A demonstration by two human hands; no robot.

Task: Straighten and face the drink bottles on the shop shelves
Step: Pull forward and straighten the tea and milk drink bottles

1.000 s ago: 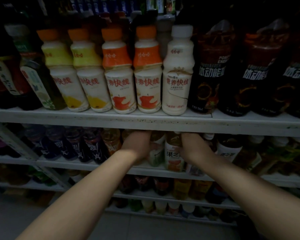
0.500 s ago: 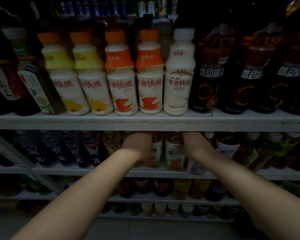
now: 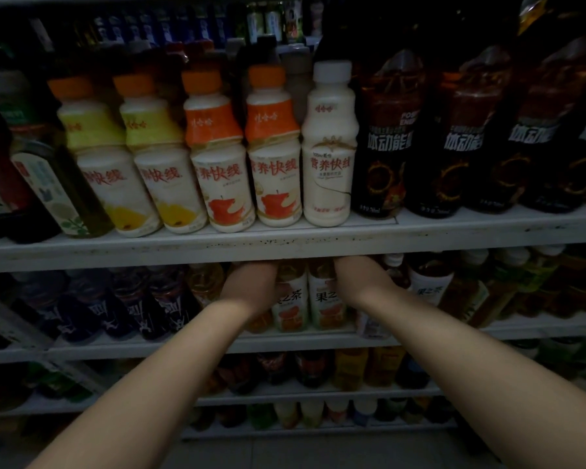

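Fingers of both hands vanish under the lip of the upper shelf [image 3: 285, 245], so whether the left hand [image 3: 251, 289] or the right hand [image 3: 361, 282] grips a bottle or merely touches one cannot be told. Between the hands stand two fruit tea bottles [image 3: 290, 301], upright, labels turned near, close to the front edge of the second shelf [image 3: 115, 348]. The row is packed tight, so a blind nudge could, I judge, tip a neighbour such as the white-labelled bottle [image 3: 430, 289] just right of the right hand, or slide one off the near edge. A wrist raised carelessly might also knock the upper shelf and rattle the milk drink bottles [image 3: 274, 164] above.
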